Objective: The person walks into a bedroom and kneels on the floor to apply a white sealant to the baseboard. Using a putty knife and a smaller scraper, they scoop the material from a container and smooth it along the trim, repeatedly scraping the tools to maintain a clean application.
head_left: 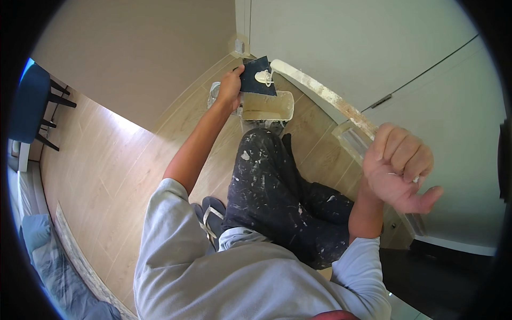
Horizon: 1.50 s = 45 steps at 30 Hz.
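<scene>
My left hand [231,89] grips the left edge of a dark, flat, square board [252,85], thumb on top. A lump of white paste [263,77] sits on the board near its right side. Just below it, a used rectangular tub [268,106] stands on the floor, splashed pale outside. My right hand [397,168] is raised at the right with its fingers curled in and the thumb stuck out; a white speck shows at a fingertip. A long pale, stained strip [325,93] runs up to its knuckles. Whether the curled fingers hold anything is hidden.
A crumpled clear plastic item [214,93] lies left of the tub. Flip-flops [213,213] rest on the wood floor [120,176] beside my paint-spotted trousers [266,186]. Pale wall panels [362,48] rise ahead. A blue chair [34,104] and grey-blue cushions [53,266] are at the left.
</scene>
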### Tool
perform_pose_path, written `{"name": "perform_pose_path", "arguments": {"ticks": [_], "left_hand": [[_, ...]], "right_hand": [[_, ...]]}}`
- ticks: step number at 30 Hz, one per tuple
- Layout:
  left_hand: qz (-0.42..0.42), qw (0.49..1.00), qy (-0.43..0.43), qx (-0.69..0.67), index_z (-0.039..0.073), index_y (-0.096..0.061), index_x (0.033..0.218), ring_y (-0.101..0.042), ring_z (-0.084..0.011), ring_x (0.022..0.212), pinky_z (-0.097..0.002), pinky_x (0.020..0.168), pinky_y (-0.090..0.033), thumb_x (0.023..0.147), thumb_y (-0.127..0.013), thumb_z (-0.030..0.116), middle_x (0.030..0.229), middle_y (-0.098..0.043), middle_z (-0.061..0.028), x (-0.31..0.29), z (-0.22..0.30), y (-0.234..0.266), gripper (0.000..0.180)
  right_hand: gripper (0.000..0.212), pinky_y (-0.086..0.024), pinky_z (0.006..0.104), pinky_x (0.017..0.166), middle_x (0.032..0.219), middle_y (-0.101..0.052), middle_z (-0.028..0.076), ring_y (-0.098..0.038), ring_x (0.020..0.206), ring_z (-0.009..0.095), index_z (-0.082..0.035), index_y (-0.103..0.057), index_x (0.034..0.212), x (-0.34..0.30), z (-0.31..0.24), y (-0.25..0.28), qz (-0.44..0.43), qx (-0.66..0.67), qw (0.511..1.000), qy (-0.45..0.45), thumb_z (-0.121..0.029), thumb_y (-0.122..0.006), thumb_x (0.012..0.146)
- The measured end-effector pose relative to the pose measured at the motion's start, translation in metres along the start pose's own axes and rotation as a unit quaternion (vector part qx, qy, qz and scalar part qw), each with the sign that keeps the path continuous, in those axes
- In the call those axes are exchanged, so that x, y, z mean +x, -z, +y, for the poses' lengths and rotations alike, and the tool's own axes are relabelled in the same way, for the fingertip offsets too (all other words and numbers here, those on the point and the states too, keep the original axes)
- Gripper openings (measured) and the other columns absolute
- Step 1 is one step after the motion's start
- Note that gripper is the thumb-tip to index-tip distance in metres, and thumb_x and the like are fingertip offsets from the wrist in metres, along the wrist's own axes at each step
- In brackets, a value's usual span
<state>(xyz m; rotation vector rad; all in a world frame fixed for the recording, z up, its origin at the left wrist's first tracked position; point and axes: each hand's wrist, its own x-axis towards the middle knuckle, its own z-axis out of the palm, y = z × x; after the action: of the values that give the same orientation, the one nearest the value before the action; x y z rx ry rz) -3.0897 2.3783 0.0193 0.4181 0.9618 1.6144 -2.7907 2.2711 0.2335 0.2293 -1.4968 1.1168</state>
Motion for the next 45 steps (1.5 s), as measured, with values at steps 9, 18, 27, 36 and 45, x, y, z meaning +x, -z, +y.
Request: {"name": "perform_pose_path", "arguments": {"ticks": [9,18,27,36,45], "left_hand": [[0.015,0.999,-0.033,-0.034,-0.007,-0.059,0.11,-0.066,-0.0211,0.09,-0.0355,0.086,-0.053,0.101,-0.051,0.02,0.104,-0.067,-0.0155,0.005,0.006,0.004,0.03],[-0.027,0.998,0.006,-0.056,-0.006,-0.058,0.114,-0.066,-0.0227,0.097,-0.0374,0.093,-0.052,0.102,-0.049,0.02,0.11,-0.066,-0.0155,-0.005,0.019,-0.004,0.03],[-0.058,0.988,0.034,-0.142,-0.007,-0.056,0.115,-0.068,-0.0259,0.098,-0.0373,0.089,-0.057,0.101,-0.048,0.017,0.111,-0.066,-0.0178,-0.009,0.033,-0.001,0.029],[-0.103,0.978,0.06,-0.172,-0.007,-0.054,0.113,-0.069,-0.0258,0.091,-0.0347,0.082,-0.061,0.101,-0.05,0.015,0.104,-0.067,-0.0173,-0.014,0.041,-0.017,0.026],[-0.054,0.993,0.018,-0.104,-0.005,-0.056,0.114,-0.068,-0.0247,0.096,-0.0365,0.089,-0.057,0.101,-0.05,0.017,0.11,-0.067,-0.0173,-0.008,0.036,-0.009,0.027]], "right_hand": [[0.051,-0.025,0.0313,0.054,0.053,-0.03,-0.002,-0.024,0.051,0.013,-0.015,-0.035,0.061,-0.015,0.011,0.028,0.156,0.056,0.986,-0.02,-0.055,-0.045,0.091],[0.046,-0.034,0.0346,0.057,0.056,-0.028,-0.001,-0.027,0.053,0.014,-0.014,-0.032,0.062,-0.064,0.113,0.061,0.35,0.033,0.92,-0.174,-0.039,-0.039,0.101],[0.039,-0.041,0.0363,0.095,0.096,-0.063,0.009,-0.056,0.1,0.019,-0.007,-0.062,0.091,-0.066,0.178,0.086,0.285,-0.115,0.873,-0.379,-0.044,-0.053,0.098],[0.03,-0.044,0.028,0.08,0.092,-0.067,0.003,-0.058,0.089,0.014,-0.005,-0.071,0.099,-0.02,0.237,0.098,0.099,-0.242,0.807,-0.53,-0.034,-0.066,0.092],[0.02,-0.045,0.0265,0.069,0.087,-0.064,0.001,-0.055,0.079,0.01,-0.005,-0.069,0.096,-0.037,0.217,0.103,0.156,-0.173,0.825,-0.515,-0.025,-0.064,0.092]]}}
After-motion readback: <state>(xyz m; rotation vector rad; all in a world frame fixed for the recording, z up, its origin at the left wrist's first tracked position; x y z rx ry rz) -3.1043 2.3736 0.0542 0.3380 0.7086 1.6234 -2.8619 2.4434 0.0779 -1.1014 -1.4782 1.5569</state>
